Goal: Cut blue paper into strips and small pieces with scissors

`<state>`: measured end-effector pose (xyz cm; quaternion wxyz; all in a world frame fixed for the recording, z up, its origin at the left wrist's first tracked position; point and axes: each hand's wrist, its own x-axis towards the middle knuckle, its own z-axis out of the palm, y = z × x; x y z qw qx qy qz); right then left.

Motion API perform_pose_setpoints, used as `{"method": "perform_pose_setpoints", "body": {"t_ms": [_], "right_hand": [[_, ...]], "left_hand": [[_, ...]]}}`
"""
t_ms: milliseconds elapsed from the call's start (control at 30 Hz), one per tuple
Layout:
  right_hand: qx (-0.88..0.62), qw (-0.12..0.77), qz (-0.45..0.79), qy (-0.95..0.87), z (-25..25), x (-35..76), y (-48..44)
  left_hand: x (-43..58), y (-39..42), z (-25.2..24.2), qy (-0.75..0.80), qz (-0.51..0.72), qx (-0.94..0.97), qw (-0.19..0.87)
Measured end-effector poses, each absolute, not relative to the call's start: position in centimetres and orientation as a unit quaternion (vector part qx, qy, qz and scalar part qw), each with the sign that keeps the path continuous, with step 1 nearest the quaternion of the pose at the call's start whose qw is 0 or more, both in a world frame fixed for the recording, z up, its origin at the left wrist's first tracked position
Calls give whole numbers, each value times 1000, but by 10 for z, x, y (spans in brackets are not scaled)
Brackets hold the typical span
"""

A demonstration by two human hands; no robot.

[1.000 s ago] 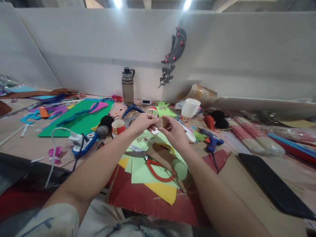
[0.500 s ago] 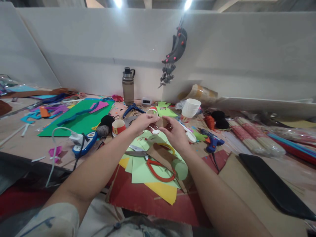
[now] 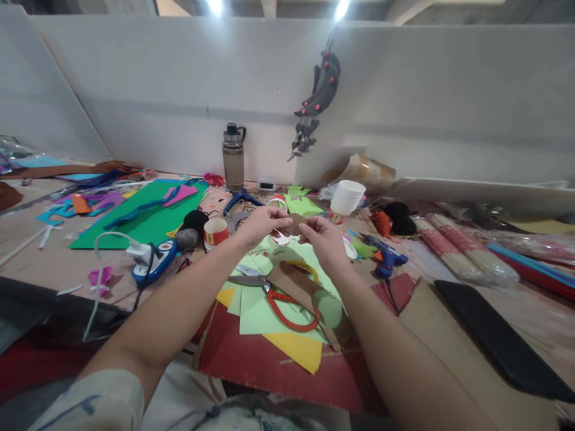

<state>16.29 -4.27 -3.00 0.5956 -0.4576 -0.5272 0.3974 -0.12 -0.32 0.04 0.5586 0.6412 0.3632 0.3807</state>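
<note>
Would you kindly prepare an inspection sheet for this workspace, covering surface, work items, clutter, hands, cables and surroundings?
Surface: pinkish table; red board at the near edge, under green sheets.
Work items: small brown piece, held between both hands; orange-handled scissors lie on the sheets.
Clutter: paper cup, stacked white cups, blue glue gun, black slab.
Hands: left hand and right hand both grip the brown piece at their fingertips.
Cables: white cable by a blue power strip; dark cable from the glue gun.
Surroundings: white panels behind; bottle upright before them.
</note>
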Motion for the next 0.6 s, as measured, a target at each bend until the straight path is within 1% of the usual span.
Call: {"method": "perform_pose_setpoints", "body": {"t_ms": [167,367,467,600], "right_hand": [[-459,598,393,-526,-29,164,-43],[-457,593,414,-519,-28,163,-43],[-471,586,403,-521,-28,163,-42],[-475,587,386,-530,-29,165,-42]], "left_hand": [[-2,-3,0,343,345,662,570],[0,-5,2,373,356,654,553],[1,-6,3,377,352,656,551],[1,-5,3,361,338,637,591]]}}
